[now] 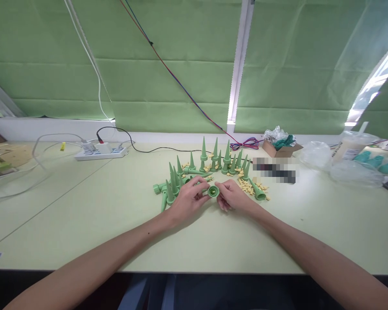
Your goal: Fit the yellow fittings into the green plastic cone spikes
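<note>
Between my two hands a green plastic cone (pixel 214 192) is held with its round open end facing me; a small yellowish piece shows inside it. My left hand (pixel 194 192) pinches its left rim. On the right side my right hand (pixel 232 196) has its fingertips closed at the rim, the other fingers curled. Several green cone spikes (pixel 173 183) stand or lie just beyond my left hand. More upright spikes (pixel 226 158) form a group behind. Small yellow plastic pieces (pixel 245 186) are scattered near my right hand, beside another cone (pixel 260 194) lying on its side.
A white power strip (pixel 101 151) with plugs and cables sits at the back left. At the back right are a cardboard box (pixel 280 149) with plastic wrap, a blurred dark object (pixel 278 171), clear bags (pixel 355 173) and a drink cup (pixel 347 146). The table edge (pixel 213 272) runs before me.
</note>
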Tool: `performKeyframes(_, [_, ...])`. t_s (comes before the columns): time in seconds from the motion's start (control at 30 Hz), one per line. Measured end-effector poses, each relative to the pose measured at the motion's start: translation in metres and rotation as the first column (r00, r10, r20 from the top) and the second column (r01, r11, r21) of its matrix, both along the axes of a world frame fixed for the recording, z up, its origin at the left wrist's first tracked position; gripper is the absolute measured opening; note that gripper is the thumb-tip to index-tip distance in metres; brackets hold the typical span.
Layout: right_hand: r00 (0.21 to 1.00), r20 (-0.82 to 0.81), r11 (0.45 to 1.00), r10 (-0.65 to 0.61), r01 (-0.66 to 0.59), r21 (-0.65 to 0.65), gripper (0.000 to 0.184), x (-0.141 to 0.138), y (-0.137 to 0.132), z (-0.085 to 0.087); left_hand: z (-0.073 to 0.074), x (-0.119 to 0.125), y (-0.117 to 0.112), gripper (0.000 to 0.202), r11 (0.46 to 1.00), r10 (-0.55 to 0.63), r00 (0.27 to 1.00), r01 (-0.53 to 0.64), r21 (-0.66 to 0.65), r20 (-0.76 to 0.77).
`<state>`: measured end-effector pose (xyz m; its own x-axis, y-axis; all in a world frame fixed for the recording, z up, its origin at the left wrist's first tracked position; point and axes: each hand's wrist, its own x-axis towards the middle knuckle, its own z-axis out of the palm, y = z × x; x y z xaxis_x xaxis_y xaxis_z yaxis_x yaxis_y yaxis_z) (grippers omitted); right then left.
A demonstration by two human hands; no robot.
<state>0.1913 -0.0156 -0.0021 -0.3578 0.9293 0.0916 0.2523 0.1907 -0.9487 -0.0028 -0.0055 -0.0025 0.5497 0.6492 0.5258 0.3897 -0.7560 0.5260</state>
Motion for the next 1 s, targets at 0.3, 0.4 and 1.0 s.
performKeyframes(0.3, [0.997, -0.035, 0.986, -0.073, 0.078, 0.15, 0.065, 0.0, 0.0, -0.001, 0.002, 0.004, -0.001, 0.018, 0.991, 0.09, 0.995, -0.093, -0.095, -0.037])
performKeyframes(0.4, [0.991, -0.093, 0.974, -0.099, 0.116, 0.193, 0.062, 0.0, 0.002, -0.001, 0.005, 0.007, -0.004, 0.025, 0.942, 0.055, 0.998, -0.042, -0.333, 0.027])
performKeyframes(1.0, [0.999, -0.012, 0.98, -0.033, 0.034, 0.196, 0.054, 0.0, 0.002, -0.01, 0.013, 0.008, -0.008, 0.041, 0.733, 0.003, 0.972, 0.158, -0.662, 0.236])
